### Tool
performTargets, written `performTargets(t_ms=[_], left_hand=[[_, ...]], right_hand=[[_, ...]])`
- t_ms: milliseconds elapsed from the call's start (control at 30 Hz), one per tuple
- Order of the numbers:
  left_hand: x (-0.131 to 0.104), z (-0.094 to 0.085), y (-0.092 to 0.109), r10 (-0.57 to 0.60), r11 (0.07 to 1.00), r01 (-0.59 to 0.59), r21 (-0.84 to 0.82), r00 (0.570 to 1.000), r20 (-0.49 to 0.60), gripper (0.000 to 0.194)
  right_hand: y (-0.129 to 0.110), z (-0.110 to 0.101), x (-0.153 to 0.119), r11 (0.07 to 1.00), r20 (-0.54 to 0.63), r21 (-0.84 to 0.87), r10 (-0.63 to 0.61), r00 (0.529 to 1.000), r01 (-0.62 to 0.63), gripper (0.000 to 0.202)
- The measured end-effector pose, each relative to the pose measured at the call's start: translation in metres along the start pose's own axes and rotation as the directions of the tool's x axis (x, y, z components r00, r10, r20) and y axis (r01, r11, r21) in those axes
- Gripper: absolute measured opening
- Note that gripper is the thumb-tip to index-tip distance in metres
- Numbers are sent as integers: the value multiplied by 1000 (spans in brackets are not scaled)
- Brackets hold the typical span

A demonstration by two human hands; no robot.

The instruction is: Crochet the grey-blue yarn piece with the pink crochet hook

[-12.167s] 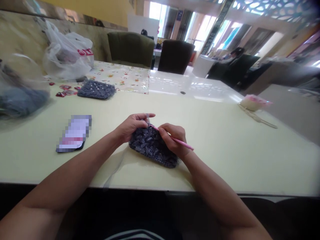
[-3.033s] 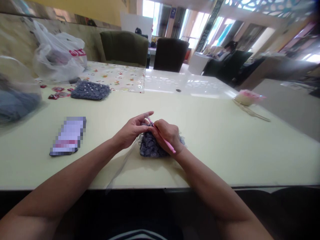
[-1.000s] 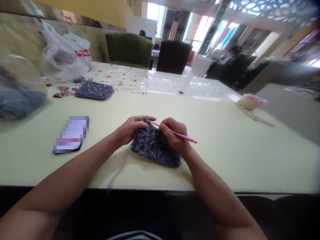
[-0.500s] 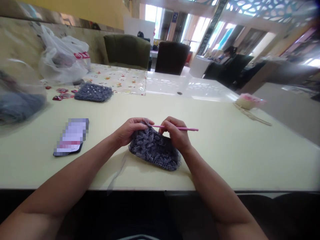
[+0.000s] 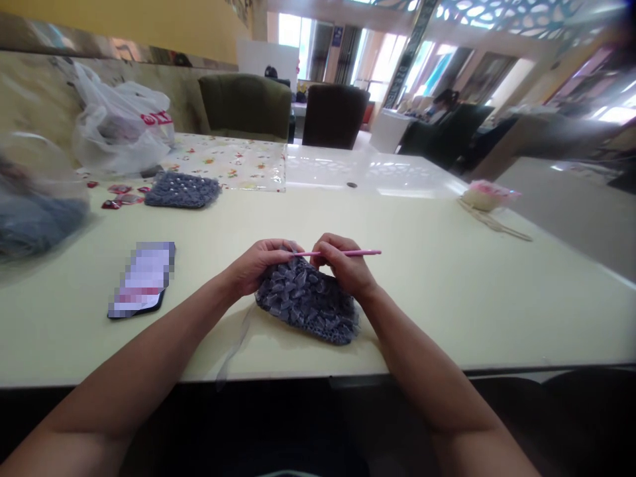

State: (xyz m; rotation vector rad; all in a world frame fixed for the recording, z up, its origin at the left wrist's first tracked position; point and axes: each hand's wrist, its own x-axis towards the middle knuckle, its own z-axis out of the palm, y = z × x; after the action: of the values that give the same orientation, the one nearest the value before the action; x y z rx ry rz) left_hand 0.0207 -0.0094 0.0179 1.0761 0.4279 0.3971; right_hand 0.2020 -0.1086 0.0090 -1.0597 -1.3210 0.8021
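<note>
A dark grey-blue crocheted piece (image 5: 305, 298) with petal-like ribbon loops stands tilted on the table before me. My left hand (image 5: 261, 264) is closed on its upper left corner, thumb on the near side. Between the fingers of my right hand (image 5: 342, 264) is a pink crochet hook (image 5: 362, 252), its tip pointing left to the work's top edge beside my left thumb. The stitch at the tip is too small to make out. A sheer grey ribbon (image 5: 236, 344) trails from the work's left side over the table's front edge.
A phone (image 5: 144, 278) lies to the left. Behind it are another grey crocheted piece (image 5: 183, 190), several red wrappers (image 5: 119, 199), a white plastic bag (image 5: 119, 129) and a clear bag of grey material (image 5: 40, 212). A pink-topped pouch with a cord (image 5: 481, 197) rests at the right.
The hook and my right hand have shifted slightly left, with the hook's tip still at the work's top edge. The whole view has moved a little. Both hands keep their hold.
</note>
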Motion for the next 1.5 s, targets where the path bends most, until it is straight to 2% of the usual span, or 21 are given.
performTargets(t_ms=[133, 267, 400, 567, 767, 1300, 1500], left_hand=[[2, 1, -3, -3, 1000, 3, 1, 1000, -26, 19], [5, 0, -5, 14, 1000, -14, -13, 1000, -8, 19], [5, 0, -7, 43, 999, -43, -27, 999, -1, 23], [4, 2, -8, 54, 998, -56, -31, 995, -82, 22], [5, 1, -8, 63, 998, -61, 16, 992, -111, 21], [4, 4, -9, 83, 997, -83, 2, 993, -82, 21], [4, 5, -14, 98, 995, -98, -9, 995, -23, 21]], right_hand=[[0, 6, -2, 991, -108, -115, -81, 991, 68, 30], [2, 8, -4, 961, -98, -255, -138, 986, 109, 27], [-1, 7, -4, 966, -110, -234, -137, 984, 109, 29], [-7, 5, -4, 967, -119, -228, -140, 983, 111, 30], [-7, 4, -4, 964, -110, -250, -120, 987, 89, 29], [-6, 8, -3, 942, -104, -325, -124, 987, 84, 28], [0, 14, -5, 873, -38, -454, -217, 975, 177, 26]])
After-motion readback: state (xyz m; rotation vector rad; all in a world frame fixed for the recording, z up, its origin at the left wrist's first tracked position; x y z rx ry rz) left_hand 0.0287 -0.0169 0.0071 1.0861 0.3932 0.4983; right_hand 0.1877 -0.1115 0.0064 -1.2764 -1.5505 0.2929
